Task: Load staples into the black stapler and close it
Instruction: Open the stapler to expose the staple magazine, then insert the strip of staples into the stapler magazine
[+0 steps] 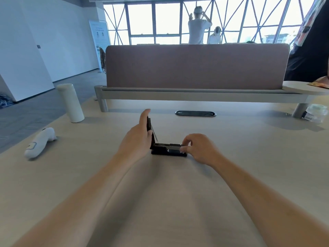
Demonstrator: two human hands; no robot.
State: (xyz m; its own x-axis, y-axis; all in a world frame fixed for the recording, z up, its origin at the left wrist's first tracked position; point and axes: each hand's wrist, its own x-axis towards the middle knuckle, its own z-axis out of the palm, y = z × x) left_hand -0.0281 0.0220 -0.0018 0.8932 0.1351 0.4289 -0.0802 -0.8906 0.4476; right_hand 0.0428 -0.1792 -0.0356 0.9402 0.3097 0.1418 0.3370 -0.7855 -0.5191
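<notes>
The black stapler (168,152) sits near the middle of the pale surface (160,202), a little toward the far edge, with its base flat and its long axis running left to right, roughly parallel to the near edge. Its hinged end is at the left and its front end points right. It stands open: the black top cover (149,124) is swung up at the hinge and rises steeply, leaning slightly away toward the far edge, while the shiny metal staple channel (169,145) lies level above the base. The left hand (138,138) stands on its edge against the raised cover, fingers stretched out almost flat along it, propping it from the left side. The right hand (197,148) is curled at the stapler's right end, thumb and forefinger pinched narrowly at the tip of the metal channel; whether a strip of staples is between them is too small to tell. Toward the left edge of the surface lie a white handheld controller (39,143) on its side and, farther back, an upright white cylindrical bottle (70,102). A dark oval cable port (195,113) is set into the surface beyond the stapler, in front of a brown divider panel (195,66), and a clear jar (315,113) stands near the far right corner.
</notes>
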